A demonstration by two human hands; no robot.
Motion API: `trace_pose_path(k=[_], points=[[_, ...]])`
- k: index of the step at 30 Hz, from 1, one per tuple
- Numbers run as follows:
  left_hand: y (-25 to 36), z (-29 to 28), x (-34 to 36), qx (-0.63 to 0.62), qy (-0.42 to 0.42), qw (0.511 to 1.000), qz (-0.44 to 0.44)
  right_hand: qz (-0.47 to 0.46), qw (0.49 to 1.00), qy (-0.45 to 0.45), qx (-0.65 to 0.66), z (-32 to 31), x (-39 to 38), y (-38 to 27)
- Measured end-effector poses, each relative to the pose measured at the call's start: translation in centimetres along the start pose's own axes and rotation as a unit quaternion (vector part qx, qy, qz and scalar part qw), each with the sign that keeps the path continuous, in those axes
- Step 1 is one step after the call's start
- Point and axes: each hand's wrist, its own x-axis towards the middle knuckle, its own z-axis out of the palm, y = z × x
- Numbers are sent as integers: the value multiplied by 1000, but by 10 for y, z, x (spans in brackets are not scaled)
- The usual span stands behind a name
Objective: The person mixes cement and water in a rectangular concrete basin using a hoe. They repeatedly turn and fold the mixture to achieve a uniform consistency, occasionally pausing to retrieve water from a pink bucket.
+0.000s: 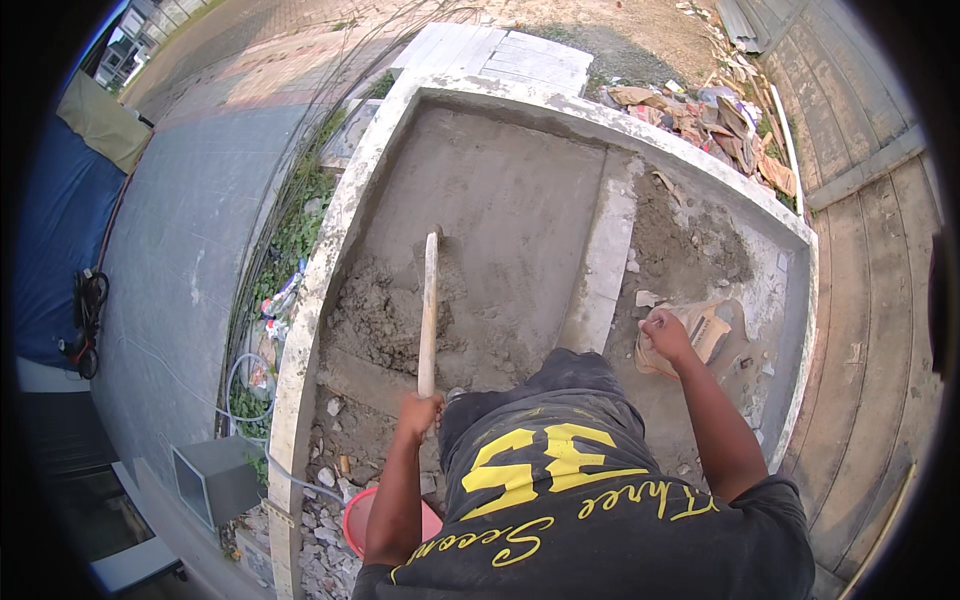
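My left hand (418, 412) grips the lower end of a long pale wooden tool handle (429, 310). The handle runs away from me, and its head sits in a heap of wet grey mortar (375, 315) inside a concrete-edged bed (330, 250). My right hand (665, 335) is closed on the edge of a crumpled brown paper sack (708, 330) lying on rough dirt at the right side of the bed. My black shirt with yellow print fills the lower middle and hides the ground below it.
A pale plank (610, 255) lies lengthwise in the bed, between the smoothed grey surface and the rough dirt. A red bucket (350, 520) and rubble sit near my left elbow. A grey box (215, 480), hoses and weeds (290, 240) lie to the left. Scrap is piled (715, 115) at the far right, beside wooden boards (870, 300).
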Motion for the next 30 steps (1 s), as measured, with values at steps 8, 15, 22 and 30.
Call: trace_pose_path(k=[8,15,22,30], points=[[-8,45,19,167,-51,984,-35,0,972,-223,-76,245,61,-71],[-2,170,33,313,-26,949,-4,398,889,-136,179,335,225,-15],[-38,293,123,240,-28,970,-20,379,886,-63,260,299,367,90],[29,465,462,159,-100,981,38,127,960,74,239,191,691,30]])
